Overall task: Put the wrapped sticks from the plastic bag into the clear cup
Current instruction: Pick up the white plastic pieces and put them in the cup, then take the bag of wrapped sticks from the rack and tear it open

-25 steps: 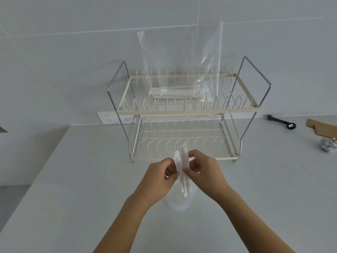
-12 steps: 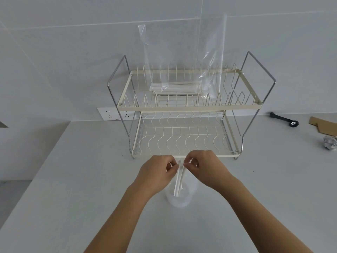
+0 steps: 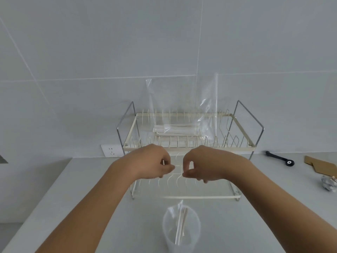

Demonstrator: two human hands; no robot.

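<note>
A clear cup [image 3: 189,234] stands on the counter near the bottom edge, with a few wrapped sticks [image 3: 180,226] standing in it. Above and behind the cup, in front of the rack's lower tier, my left hand [image 3: 155,164] and my right hand [image 3: 202,164] hover close together. Both have their fingers curled in, and I see nothing in them. The clear plastic bag [image 3: 182,99] stands upright on the top tier of the dish rack [image 3: 189,148]. More wrapped sticks [image 3: 175,129] lie across its bottom.
The two-tier wire rack stands against the tiled wall. A wall socket [image 3: 111,150] is at its left. To the right lie a black tool [image 3: 280,158], a piece of cardboard [image 3: 321,166] and a crumpled foil ball [image 3: 329,183]. The counter's edge drops off at the left.
The sticks that both hands held over the cup now stand in it, let go. Both hands have risen and moved toward the rack, slightly apart.
</note>
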